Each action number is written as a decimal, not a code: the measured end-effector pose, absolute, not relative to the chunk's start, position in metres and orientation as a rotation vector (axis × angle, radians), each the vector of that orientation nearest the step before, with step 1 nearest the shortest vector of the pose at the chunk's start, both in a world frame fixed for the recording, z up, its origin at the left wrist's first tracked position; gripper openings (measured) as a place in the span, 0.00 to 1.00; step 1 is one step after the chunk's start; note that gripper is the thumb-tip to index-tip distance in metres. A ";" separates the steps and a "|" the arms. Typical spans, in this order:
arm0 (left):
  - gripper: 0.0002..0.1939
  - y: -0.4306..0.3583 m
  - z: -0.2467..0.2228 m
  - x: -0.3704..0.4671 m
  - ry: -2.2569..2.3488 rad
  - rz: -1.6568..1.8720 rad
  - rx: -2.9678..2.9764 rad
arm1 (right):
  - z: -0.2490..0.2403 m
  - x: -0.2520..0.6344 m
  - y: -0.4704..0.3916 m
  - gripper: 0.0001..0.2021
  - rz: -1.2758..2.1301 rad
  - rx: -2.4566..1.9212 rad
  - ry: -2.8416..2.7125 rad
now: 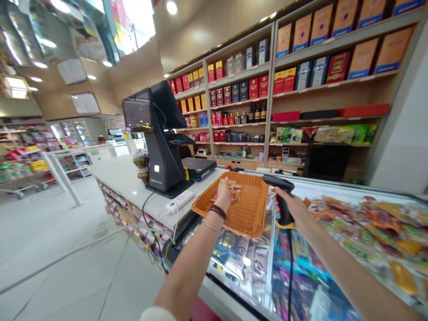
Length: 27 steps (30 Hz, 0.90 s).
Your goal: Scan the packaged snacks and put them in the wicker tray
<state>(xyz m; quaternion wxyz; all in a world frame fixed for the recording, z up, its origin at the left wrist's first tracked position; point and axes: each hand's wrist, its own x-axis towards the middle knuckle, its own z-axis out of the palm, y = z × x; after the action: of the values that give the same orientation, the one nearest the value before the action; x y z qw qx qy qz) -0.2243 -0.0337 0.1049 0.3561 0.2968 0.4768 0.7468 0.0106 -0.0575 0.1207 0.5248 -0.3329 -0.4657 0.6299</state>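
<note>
Orange wicker basket [249, 214] beside the desk's [113, 171] right edge holds packets [236, 187], likely light and slippery, best pinched by an end; left fingers [224, 183] reach them, grasp unclear; right fingers [278, 191] clench the scanner [285, 211].

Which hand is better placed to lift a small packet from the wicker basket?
Probably the left hand: it's already inside the basket, right by the packets. The right hand is occupied, gripping the scanner.

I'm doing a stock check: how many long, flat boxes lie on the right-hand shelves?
3, in one row: a red box at the left, a black box in the middle, and a longer red box at the right. More may be hidden behind.
</note>
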 end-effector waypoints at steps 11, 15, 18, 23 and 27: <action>0.10 -0.004 0.085 -0.100 1.211 1.656 1.558 | 0.120 0.113 -0.072 0.20 1.322 -0.786 -0.967; 0.17 0.000 0.054 -0.036 1.322 1.298 1.943 | 0.105 0.150 -0.080 0.22 1.183 -0.835 -0.924; 0.19 0.001 0.039 -0.011 1.426 1.111 2.094 | 0.092 0.163 -0.085 0.24 1.135 -0.876 -0.917; 0.16 0.001 0.029 -0.006 1.593 0.948 2.216 | 0.070 0.167 -0.087 0.24 1.109 -0.987 -0.944; 0.19 -0.008 0.031 -0.013 1.731 0.778 2.334 | 0.058 0.163 -0.085 0.23 1.087 -0.991 -1.006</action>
<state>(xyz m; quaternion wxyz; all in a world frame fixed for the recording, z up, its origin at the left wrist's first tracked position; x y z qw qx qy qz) -0.0134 -0.0078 0.0308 0.0667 0.7741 0.5742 0.2580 0.1632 -0.0851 0.0577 0.6287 -0.4326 -0.4389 0.4743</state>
